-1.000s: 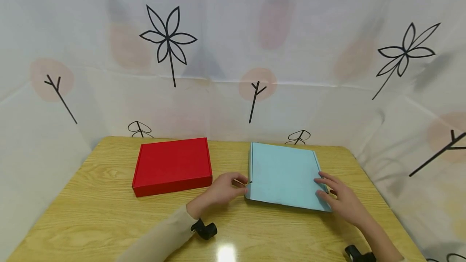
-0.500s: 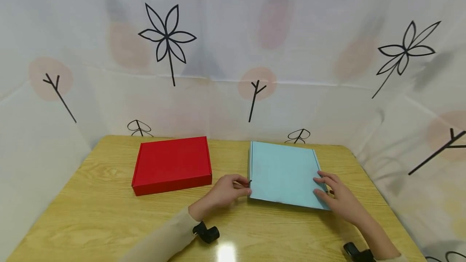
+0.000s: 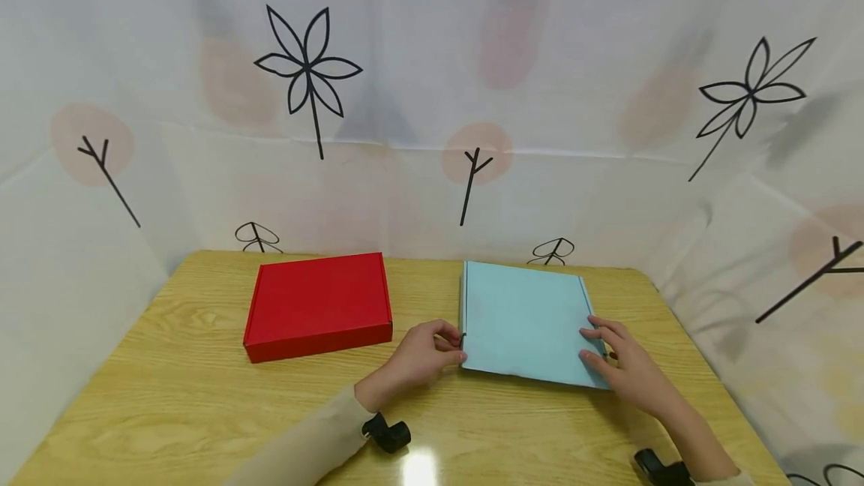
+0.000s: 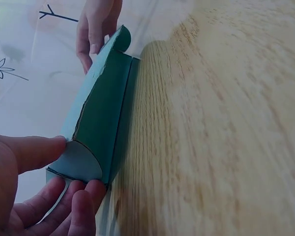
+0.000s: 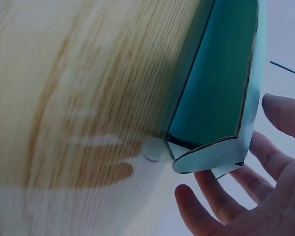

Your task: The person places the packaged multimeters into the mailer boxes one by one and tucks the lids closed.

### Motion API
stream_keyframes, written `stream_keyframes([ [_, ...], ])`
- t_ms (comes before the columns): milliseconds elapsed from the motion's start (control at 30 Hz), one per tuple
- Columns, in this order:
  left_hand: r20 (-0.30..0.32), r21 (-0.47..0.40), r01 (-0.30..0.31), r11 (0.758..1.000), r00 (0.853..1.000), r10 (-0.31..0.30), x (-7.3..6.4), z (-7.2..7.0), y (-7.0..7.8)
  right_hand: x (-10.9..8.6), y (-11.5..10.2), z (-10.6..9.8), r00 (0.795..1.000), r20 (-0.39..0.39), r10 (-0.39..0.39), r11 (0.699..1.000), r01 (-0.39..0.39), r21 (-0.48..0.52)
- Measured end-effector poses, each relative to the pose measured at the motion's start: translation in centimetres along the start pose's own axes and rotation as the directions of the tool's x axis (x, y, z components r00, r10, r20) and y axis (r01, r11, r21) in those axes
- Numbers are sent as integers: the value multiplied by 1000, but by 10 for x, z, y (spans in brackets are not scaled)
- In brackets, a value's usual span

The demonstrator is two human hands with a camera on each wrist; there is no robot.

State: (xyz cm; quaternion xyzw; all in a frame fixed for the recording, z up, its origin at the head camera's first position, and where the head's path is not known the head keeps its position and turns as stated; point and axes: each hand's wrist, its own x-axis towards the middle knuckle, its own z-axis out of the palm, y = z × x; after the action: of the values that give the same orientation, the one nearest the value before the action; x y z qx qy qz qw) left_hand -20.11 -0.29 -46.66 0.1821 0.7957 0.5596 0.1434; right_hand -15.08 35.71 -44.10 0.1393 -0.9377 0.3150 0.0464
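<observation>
A flat light-blue cardboard box [image 3: 529,321] lies on the table at the right. Its front side [image 4: 103,105] looks darker teal, with a rough cardboard edge along the top. Rounded tabs stick out at both front corners, one of them the right tab [image 5: 206,155]. My left hand [image 3: 421,355] pinches the front left corner, thumb at the lid's edge and fingers curled under the tab. At the front right, my right hand [image 3: 631,367] touches the box's side with loosely spread fingers, thumb near the lid. The box's inside is hidden.
A closed red box [image 3: 319,308] sits left of the blue one, close to my left hand. Behind the wood-grain table [image 3: 169,396] hangs a pale patterned cloth [image 3: 405,81]. Each wrist carries a black camera mount, such as the left mount [image 3: 386,433].
My left hand has moved slightly right, onto the blue box's front left corner. The right hand stays at the right side. The boxes have hardly moved.
</observation>
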Motion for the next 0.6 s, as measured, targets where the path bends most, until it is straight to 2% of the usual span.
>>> stream_keyframes([
  [267,-8,-2,1,1000,1000,-1,0,1,-1,-5,-1,-2,1000,-1,-16,1000,16,-7],
  [400,-11,8,-9,1000,1000,9,0,0,-2,-11,-1,-4,999,-30,-19,999,17,-41],
  [500,-19,53,-41,998,999,42,1,-2,-1,-16,-1,-5,997,-71,-22,998,17,-64],
  [600,-33,151,-100,983,994,106,2,-5,2,-20,-1,-7,994,-104,-28,997,20,-74],
])
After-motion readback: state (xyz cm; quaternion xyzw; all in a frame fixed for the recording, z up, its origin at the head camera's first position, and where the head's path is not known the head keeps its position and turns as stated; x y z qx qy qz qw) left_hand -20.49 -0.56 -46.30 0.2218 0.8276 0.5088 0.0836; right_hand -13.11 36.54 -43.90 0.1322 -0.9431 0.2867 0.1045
